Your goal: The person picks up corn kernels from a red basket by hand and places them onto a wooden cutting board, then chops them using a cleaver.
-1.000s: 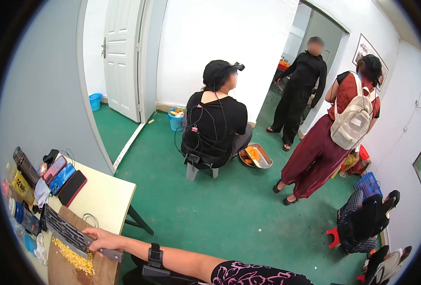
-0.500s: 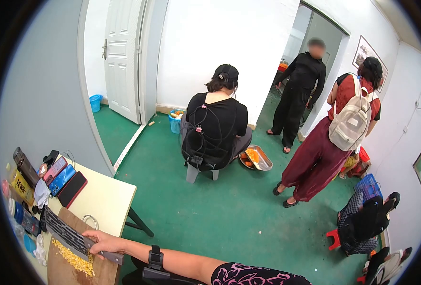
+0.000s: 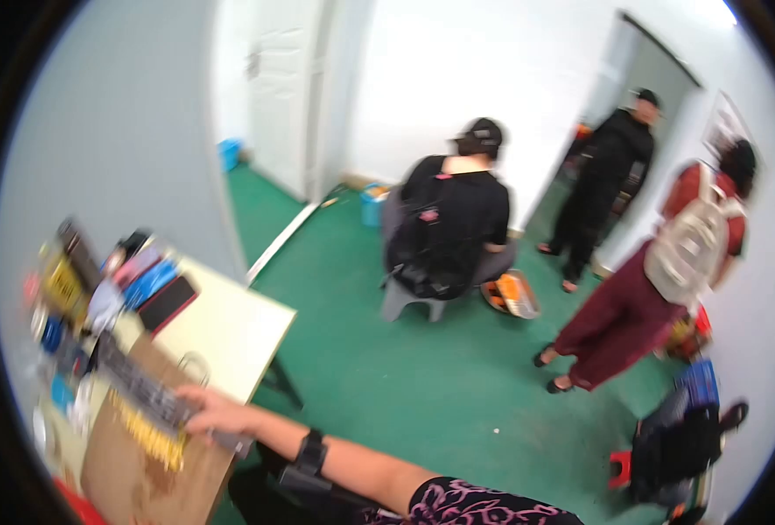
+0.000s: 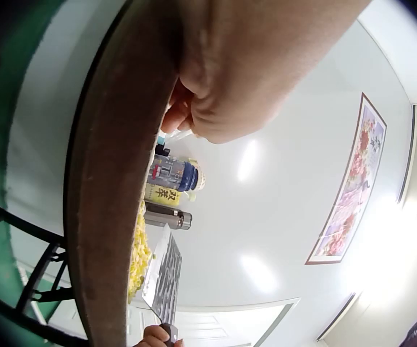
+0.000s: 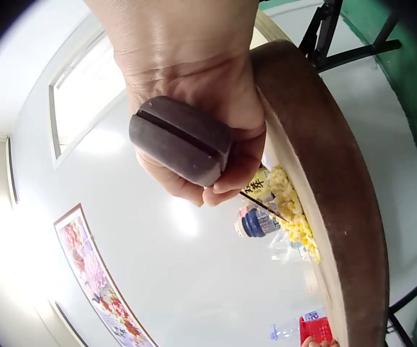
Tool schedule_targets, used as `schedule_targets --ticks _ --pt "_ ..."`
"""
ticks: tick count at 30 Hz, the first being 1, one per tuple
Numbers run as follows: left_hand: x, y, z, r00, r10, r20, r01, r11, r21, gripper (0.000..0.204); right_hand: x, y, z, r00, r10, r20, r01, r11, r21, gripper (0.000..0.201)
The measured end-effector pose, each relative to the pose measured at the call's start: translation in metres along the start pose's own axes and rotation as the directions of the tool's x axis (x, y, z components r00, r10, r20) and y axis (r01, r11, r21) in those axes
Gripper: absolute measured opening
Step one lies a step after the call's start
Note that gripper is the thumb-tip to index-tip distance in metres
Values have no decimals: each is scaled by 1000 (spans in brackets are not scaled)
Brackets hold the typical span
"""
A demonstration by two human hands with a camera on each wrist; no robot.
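Note:
My right hand (image 3: 217, 409) grips the grey handle of a cleaver (image 3: 138, 383), its dark mottled blade lying along chopped yellow pieces (image 3: 155, 437) on a wooden cutting board (image 3: 129, 490). The right wrist view shows the fingers wrapped round the handle, its butt end facing the camera. My left hand (image 4: 233, 79) is at the near end of the board in the left wrist view, fingers bent at its top surface. I cannot tell whether they hold anything. A red thing (image 5: 317, 329) is close behind its fingertips in the right wrist view.
Phones (image 3: 167, 304), a yellow-labelled bottle (image 3: 63, 284) and other bottles crowd the table (image 3: 238, 306) behind the board. A person in black (image 3: 453, 214) sits on a stool; others stand or sit farther right. A tray (image 3: 520, 293) with orange food is on the green floor.
The head view has swung, so the scene sits further right and lower, blurred. The right hand keeps hold of the cleaver over the pieces. The seated person has turned away from the camera.

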State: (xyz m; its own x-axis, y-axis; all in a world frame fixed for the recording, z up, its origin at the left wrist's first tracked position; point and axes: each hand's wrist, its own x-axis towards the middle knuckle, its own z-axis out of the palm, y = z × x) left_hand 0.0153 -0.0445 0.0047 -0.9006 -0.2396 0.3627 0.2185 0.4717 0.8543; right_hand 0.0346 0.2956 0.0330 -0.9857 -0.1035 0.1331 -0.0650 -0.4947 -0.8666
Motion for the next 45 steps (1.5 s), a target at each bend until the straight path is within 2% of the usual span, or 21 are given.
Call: schedule_targets --ticks 1,2,3,4,6,7,11,14,17,25,26,28,29,31,33,34,37,38,41,43,45 --pt "-3 4 0 999 40 -17 -40 999 26 27 0 10 0 997 -29 -65 32 999 40 62" --pt "3 -19 -13 969 -246 21 247 967 -59 31 -5 0 0 992 96 -85 -94 995 20 64" --pt "0 -4 -22 953 -289 88 272 948 165 35 -5 -4 0 989 104 -107 -108 994 -32 67" --pt "-16 21 -10 985 -159 -68 171 956 238 34 -10 -14 3 982 152 -116 -159 986 -51 70" --pt "-20 20 -4 983 -174 -67 175 984 18 32 -12 -15 -2 982 121 -146 -126 992 -22 72" --pt "-22 19 -1 992 -110 -67 110 994 -10 31 -14 -19 -2 986 82 -146 -94 992 -82 70" --pt "-18 18 4 998 -59 -8 58 993 -106 26 -10 -22 10 979 -15 -203 7 999 -37 54" --pt "-18 22 4 1000 19 -6 -19 1000 -6 21 -7 -17 -2 984 -25 -177 33 999 38 52" --pt "-19 32 6 998 35 -55 -36 999 -19 18 -7 -15 -6 987 -27 -159 45 993 113 51" --pt "-19 37 4 991 126 -38 -121 987 105 16 -5 -10 -14 981 -10 -192 49 978 201 51" --pt "-18 36 3 988 148 -39 -142 981 136 16 -6 -10 -14 979 -1 -202 40 982 186 54" --pt "-18 41 6 996 75 -50 -69 991 111 15 -6 -13 -9 975 -29 -222 49 995 85 50" --pt "-19 42 8 990 121 -77 -113 989 94 15 -6 -17 -5 967 -40 -251 25 998 -61 40" --pt "-21 42 5 967 188 -170 -170 979 116 16 -4 -14 -11 973 -33 -230 17 997 -70 28" --pt "-25 46 0 955 216 -204 -195 974 117 20 -6 -3 -29 976 -114 -188 112 993 -21 44" --pt "-27 52 -8 959 221 -177 -208 974 91 22 -8 -3 -34 980 -127 -155 121 991 -49 54" --pt "-28 69 -52 909 380 -173 -350 919 180 26 -18 -8 -20 970 -125 -210 121 992 -29 57" --pt "-25 69 -76 898 400 -183 -329 887 325 25 -23 -10 -19 974 -120 -190 121 993 -8 56" --pt "-13 49 -155 824 429 -370 -232 852 470 20 -30 -11 -13 980 -88 -177 110 987 120 53" --pt "-8 27 -204 831 228 -507 6 908 418 21 -34 -6 -16 980 -81 -181 106 985 133 49" --pt "-6 -4 -245 822 167 -544 95 902 420 20 -31 0 -26 980 -99 -172 110 992 55 46"
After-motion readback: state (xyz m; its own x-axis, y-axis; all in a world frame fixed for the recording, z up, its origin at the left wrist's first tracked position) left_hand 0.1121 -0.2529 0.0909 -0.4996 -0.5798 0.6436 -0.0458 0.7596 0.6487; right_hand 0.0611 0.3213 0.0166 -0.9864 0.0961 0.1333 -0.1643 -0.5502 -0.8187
